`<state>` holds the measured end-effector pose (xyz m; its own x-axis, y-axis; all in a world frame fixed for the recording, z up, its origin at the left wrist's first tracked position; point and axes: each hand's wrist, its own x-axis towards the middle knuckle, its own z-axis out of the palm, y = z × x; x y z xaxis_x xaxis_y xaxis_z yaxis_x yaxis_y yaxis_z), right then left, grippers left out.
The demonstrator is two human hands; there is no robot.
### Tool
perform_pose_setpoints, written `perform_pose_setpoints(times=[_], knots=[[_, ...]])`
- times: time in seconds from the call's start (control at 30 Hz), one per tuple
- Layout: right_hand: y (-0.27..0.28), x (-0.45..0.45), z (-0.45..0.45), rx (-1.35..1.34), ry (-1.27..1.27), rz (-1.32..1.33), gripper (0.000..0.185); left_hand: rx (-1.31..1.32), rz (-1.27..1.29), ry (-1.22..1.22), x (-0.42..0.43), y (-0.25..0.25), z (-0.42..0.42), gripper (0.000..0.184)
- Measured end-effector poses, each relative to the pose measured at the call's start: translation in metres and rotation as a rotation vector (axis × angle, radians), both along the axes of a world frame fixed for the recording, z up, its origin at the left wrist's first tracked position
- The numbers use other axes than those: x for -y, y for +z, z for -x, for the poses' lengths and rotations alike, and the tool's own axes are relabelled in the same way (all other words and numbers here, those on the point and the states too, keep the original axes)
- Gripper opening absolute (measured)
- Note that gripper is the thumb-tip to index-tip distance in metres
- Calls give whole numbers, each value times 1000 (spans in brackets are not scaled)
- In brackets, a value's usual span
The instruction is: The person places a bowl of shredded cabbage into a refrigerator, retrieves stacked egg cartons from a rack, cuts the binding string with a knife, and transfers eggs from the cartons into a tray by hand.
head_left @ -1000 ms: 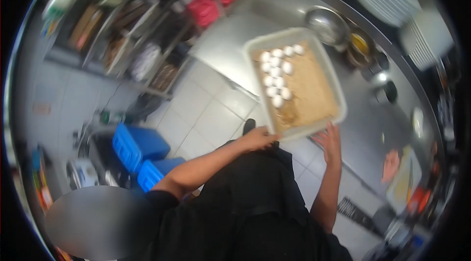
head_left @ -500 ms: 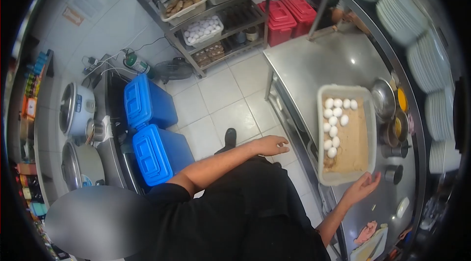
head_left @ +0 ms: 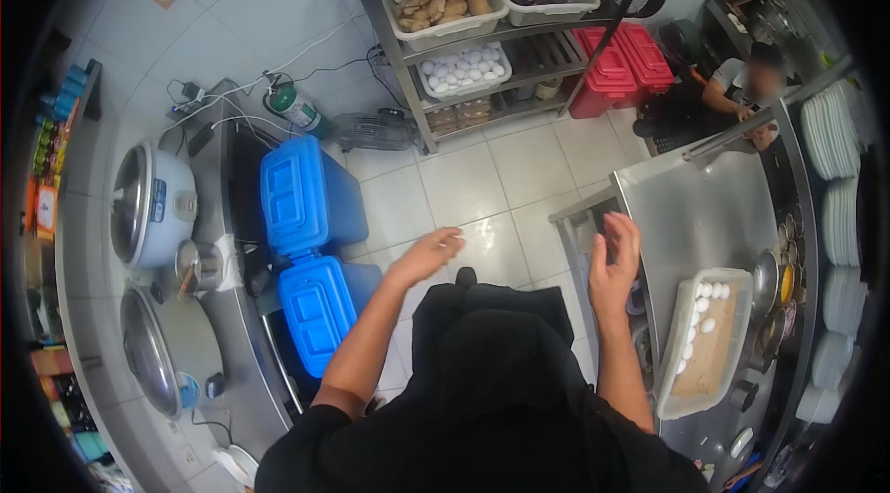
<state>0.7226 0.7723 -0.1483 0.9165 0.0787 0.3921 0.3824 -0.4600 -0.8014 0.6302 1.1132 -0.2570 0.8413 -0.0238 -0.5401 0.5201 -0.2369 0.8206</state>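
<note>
The left hand [head_left: 428,256] hangs above the floor [head_left: 464,187], fingers loosely curled and thumb a little apart, near the blue bins [head_left: 295,192]. The right hand [head_left: 616,261] is raised beside the bench [head_left: 691,205], thumb and fingers apart. On the bench, apart from both, sits the tub [head_left: 669,372], eggs [head_left: 691,335] along its left and far sides, bowls [head_left: 766,284] just beyond
</note>
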Motion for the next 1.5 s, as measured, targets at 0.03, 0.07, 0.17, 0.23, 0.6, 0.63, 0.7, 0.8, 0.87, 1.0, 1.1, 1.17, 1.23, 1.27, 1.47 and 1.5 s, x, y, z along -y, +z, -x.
perform_pose_setpoints(times=[0.03, 0.07, 0.17, 0.23, 0.6, 0.63, 0.7, 0.8, 0.87, 1.0, 1.1, 1.17, 1.23, 1.27, 1.47, 1.5], knots=[[-5, -17, -12, -55, 49, -29, 30, 3, -16, 83, -27, 4, 1, 54], [-15, -32, -25, -150, 59, -77, 28, 8, -31, 166, -51, 7, 0, 53], [-56, -73, -71, -302, 158, -155, 24, -45, -81, 417, -108, 8, 3, 53], [-88, -103, -105, -422, 143, -181, 21, -66, -97, 586, -130, 5, 11, 53], [-413, -306, -332, -1012, 349, -76, 33, -645, -134, 478, -60, -25, 39, 56], [-447, -319, -348, -957, 431, 126, 37, -648, -216, 361, -52, -27, 27, 57], [-469, -345, -364, -893, 354, 182, 44, -780, -158, 276, -54, -36, 6, 57], [-499, -388, -383, -989, 327, 106, 56, -733, -254, 196, -72, -56, -28, 54], [-521, -405, -397, -1001, 268, 73, 62, -662, -290, 182, -101, -80, -44, 52], [-571, -437, -414, -996, 215, -101, 73, -608, -389, 215, -143, -103, -71, 47], [-593, -451, -427, -790, 296, -132, 81, -619, -457, 196, -166, -110, -68, 47], [-606, -462, -428, -753, 254, -74, 98, -646, -451, 187, -171, -108, -63, 47], [-643, -481, -426, -722, 233, 22, 105, -670, -440, 144, -176, -110, -57, 47], [-659, -488, -428, -751, 225, 21, 109, -673, -439, 125, -179, -114, -46, 47], [-645, -476, -439, -734, 271, 131, 91, -696, -392, 114, -185, -125, -40, 48], [-629, -471, -440, -721, 288, 152, 86, -694, -398, 107, -185, -127, -43, 47]])
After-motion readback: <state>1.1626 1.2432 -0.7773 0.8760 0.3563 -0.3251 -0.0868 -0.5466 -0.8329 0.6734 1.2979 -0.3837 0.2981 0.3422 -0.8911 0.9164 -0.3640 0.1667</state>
